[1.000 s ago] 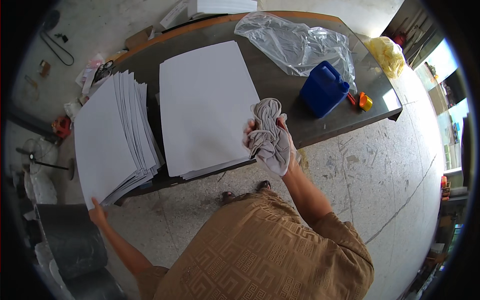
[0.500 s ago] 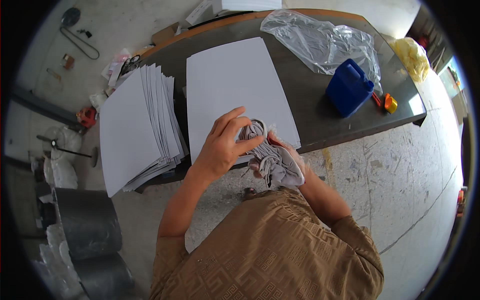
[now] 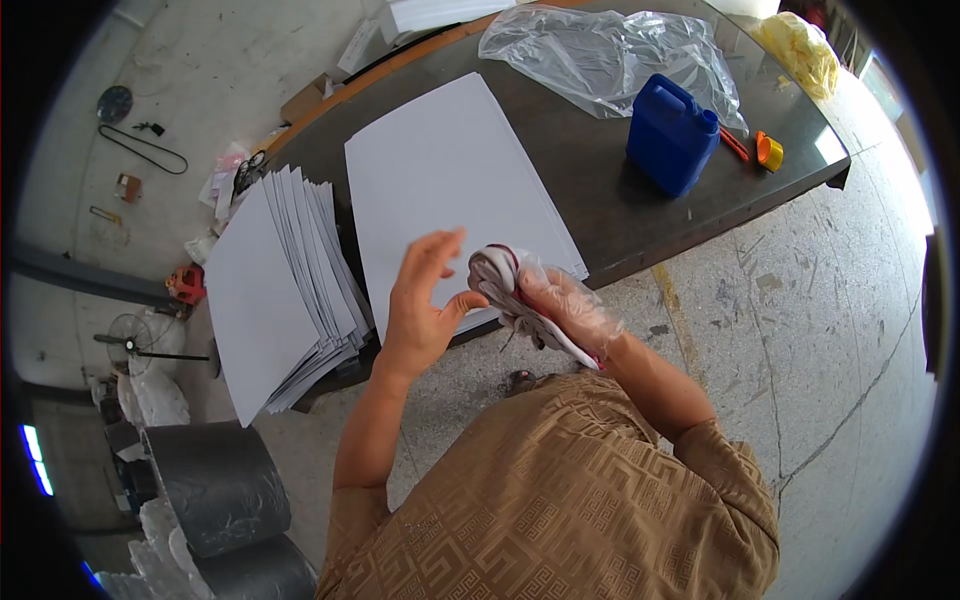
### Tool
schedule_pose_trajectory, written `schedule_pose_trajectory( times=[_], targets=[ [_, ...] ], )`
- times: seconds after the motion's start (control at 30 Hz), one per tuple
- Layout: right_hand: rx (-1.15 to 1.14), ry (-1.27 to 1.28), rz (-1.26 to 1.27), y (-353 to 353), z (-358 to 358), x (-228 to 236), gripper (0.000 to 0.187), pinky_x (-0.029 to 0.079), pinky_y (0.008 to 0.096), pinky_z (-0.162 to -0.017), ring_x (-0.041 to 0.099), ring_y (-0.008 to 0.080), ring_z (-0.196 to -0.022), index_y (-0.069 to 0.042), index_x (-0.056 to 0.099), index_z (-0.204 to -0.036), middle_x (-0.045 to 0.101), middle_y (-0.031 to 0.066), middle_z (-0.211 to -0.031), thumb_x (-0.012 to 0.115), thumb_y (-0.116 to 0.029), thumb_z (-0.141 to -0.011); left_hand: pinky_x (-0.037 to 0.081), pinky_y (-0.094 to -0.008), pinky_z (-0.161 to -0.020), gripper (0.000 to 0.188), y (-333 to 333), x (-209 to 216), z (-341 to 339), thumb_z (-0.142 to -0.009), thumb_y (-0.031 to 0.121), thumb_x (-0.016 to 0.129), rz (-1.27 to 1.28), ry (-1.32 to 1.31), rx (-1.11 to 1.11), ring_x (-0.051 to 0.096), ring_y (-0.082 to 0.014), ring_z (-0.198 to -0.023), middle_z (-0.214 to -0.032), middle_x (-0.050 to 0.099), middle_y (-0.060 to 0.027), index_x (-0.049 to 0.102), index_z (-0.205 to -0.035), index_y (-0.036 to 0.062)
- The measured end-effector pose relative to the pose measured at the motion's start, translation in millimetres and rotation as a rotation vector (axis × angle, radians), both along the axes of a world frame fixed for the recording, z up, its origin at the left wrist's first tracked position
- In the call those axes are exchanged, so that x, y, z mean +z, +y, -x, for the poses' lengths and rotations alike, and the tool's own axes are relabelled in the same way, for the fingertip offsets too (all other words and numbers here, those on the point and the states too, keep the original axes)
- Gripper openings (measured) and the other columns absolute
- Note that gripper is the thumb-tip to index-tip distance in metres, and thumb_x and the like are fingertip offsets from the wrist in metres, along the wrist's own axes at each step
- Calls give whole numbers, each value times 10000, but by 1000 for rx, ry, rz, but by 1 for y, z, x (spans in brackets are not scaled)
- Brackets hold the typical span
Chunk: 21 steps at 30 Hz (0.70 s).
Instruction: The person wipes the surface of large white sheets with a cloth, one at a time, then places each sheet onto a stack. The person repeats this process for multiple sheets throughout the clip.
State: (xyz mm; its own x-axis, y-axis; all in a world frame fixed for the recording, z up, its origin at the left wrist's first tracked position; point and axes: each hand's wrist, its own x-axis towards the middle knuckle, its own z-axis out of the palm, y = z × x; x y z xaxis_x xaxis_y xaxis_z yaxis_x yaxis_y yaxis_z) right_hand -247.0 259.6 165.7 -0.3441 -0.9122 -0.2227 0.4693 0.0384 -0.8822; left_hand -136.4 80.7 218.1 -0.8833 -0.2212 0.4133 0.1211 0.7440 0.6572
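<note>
A bunched grey-white cloth with dark red edging (image 3: 492,274) is gripped in my right hand (image 3: 568,305), which wears a thin clear plastic glove. The cloth hangs in front of my body, just off the near edge of the dark table (image 3: 575,165). My bare left hand (image 3: 425,305) is raised beside it, fingers spread and slightly blurred. Its thumb tip comes close to the cloth; I cannot tell whether they touch. Beyond both hands lies a neat stack of large white sheets (image 3: 440,165).
A fanned pile of white sheets (image 3: 265,290) overhangs the table's left part. On the right stand a blue jug (image 3: 662,145), a red cutter (image 3: 734,145) and an orange tape roll (image 3: 768,152). Crumpled clear plastic (image 3: 610,65) lies behind. Grey rolls (image 3: 215,490) stand at lower left.
My left hand has drawn back from the cloth and opened. My right hand has turned the cloth, so its folded edge and the gloved hand's back show. The view has shifted slightly.
</note>
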Motion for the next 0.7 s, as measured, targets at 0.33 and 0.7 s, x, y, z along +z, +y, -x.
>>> schedule_pose_trajectory(
  times=[0.33,0.7],
  targets=[
    [44,35,165,-1,-6,-4,481,439,277,-696,481,72,-781,-41,617,-1182,570,-19,-867,523,-485,-1020,562,-300,-755,360,6,-15,-9,-728,-136,743,43,134,-20,686,-209,-854,-995,694,-107,675,-1057,-5],
    [-260,1350,77,-2,-4,4,869,508,442,-850,603,371,-1031,13,364,-1477,570,224,-1180,831,-232,-785,523,-315,-940,596,20,-29,-26,-911,205,732,-786,-22,23,629,-202,-1092,-1243,628,-178,485,-1356,-105]
  ],
)
